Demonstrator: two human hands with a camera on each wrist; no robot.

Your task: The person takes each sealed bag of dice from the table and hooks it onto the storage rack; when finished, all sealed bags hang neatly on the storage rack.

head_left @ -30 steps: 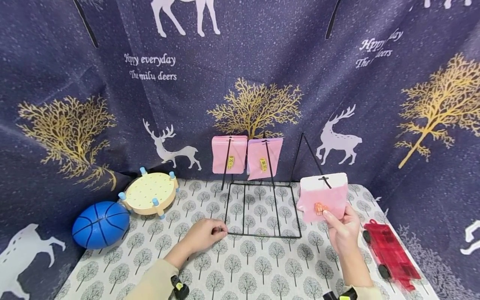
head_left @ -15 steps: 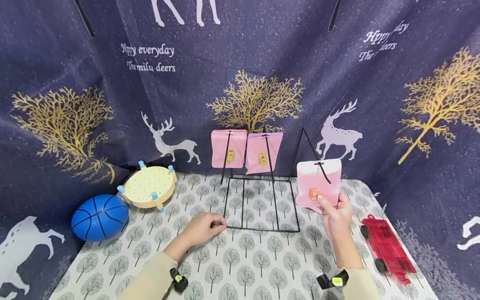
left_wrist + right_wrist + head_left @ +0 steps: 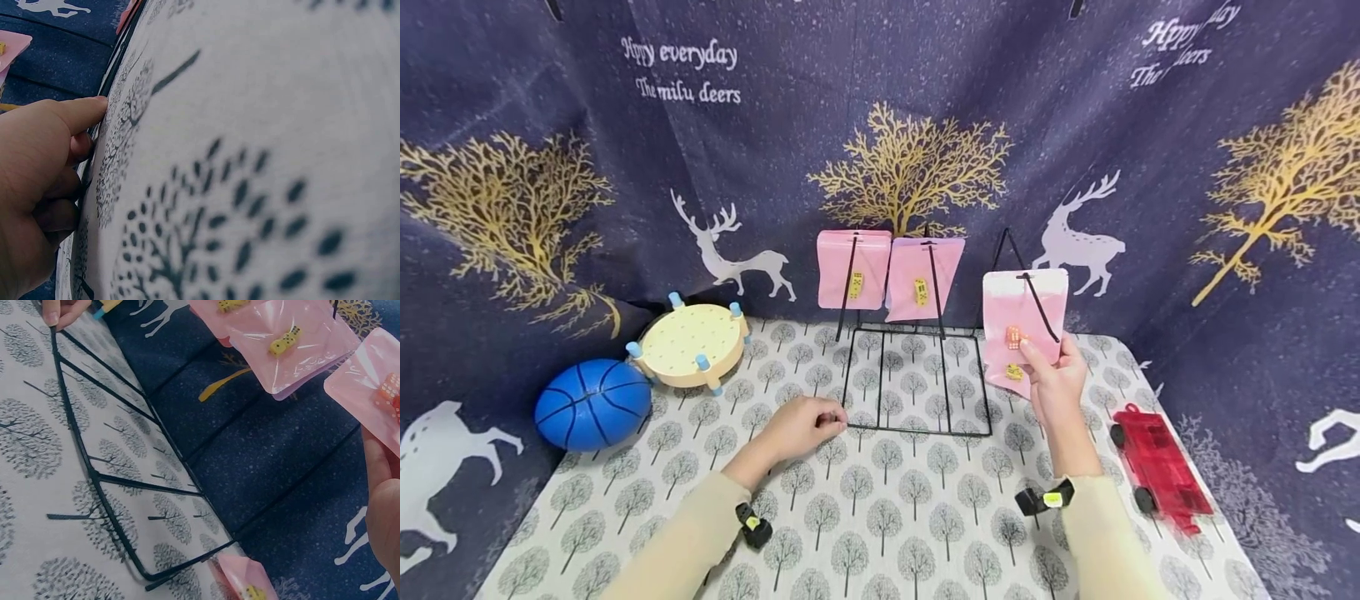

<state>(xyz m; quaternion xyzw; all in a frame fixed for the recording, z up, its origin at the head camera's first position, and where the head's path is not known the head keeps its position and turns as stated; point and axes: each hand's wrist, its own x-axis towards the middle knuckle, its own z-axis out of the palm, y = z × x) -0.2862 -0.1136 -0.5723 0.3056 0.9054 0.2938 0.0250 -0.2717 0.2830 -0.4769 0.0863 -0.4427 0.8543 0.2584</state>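
Observation:
A black wire rack (image 3: 925,431) stands on the cloth, with upright hooks at its back. My left hand (image 3: 805,427) pinches the front left corner of its base. My right hand (image 3: 1058,385) holds a pink bag (image 3: 1037,307) with orange dice inside, thumb on its front. The right hook (image 3: 1042,310) passes through this bag's top slot. Yellow dice (image 3: 1014,372) show in pink wrapping below and behind it. Two more hooks carry a left pink bag (image 3: 874,287) and a middle pink bag (image 3: 942,279), both with yellow dice.
At the left lie a blue ball (image 3: 593,406) with black lines and an upturned round wooden stool (image 3: 692,342) with blue-tipped legs. A red toy vehicle (image 3: 1165,471) sits at the right edge. A dark deer-print curtain (image 3: 760,150) hangs behind the table.
My right hand has slid the orange-dice bag backward along the right hook, away from its tip. Yellow dice now show beneath it. My left hand stays on the rack's corner while the head view tilts down.

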